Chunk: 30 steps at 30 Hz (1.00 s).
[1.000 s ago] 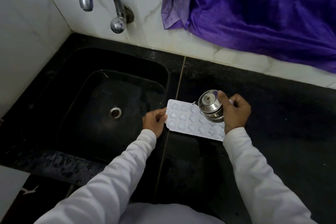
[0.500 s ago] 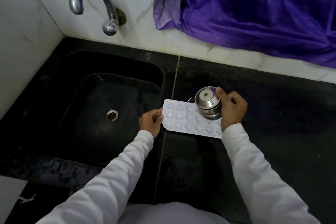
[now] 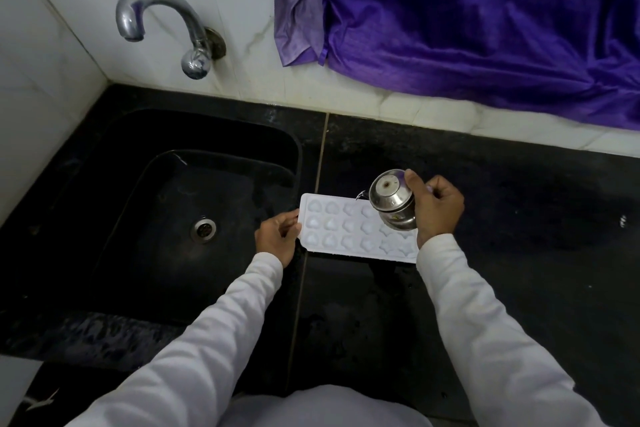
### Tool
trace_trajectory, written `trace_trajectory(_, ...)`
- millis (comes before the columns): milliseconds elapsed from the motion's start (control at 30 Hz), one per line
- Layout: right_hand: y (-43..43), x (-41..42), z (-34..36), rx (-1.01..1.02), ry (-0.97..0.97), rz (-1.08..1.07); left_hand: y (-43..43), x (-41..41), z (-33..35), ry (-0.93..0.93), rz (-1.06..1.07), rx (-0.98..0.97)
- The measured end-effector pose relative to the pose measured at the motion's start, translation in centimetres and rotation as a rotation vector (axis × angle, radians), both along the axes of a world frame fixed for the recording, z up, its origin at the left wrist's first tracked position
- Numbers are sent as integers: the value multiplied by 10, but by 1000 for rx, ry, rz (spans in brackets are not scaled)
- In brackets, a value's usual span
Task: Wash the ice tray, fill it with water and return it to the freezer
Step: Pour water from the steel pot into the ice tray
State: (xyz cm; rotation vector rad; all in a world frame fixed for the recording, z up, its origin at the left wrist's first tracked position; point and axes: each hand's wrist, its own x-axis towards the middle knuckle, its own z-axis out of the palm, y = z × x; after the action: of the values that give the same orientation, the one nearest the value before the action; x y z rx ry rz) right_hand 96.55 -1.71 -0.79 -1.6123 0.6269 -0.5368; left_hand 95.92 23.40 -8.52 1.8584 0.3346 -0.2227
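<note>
A white ice tray (image 3: 346, 229) with heart-shaped cells lies flat on the black counter (image 3: 502, 218), just right of the sink. My left hand (image 3: 278, 237) grips its left end between thumb and fingers. My right hand (image 3: 436, 206) holds a small steel pot (image 3: 391, 199) tipped on its side over the tray's right half, base facing me. A thin trickle of water shows at the pot's lip, above the tray's back edge. The pot and my right hand hide some right-hand cells.
A black sink (image 3: 104, 204) with a steel drain (image 3: 204, 229) lies to the left. A chrome tap (image 3: 162, 22) juts from the white tiled wall above it. Purple cloth (image 3: 467, 17) hangs over the wall at the back right. The counter is wet in front.
The pot has shifted slightly left along the tray while staying tipped. My left hand keeps its grip on the tray's end. The camera view has drifted a little.
</note>
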Motion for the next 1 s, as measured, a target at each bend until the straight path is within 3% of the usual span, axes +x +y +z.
trace_trajectory(700, -7, -2, 1, -24, -6, -7, -1, -2, -1, -32, 2, 11)
trace_trajectory(1000, -8, -3, 6, 65, 0, -7, 0, -2, -5, -35, 1, 8)
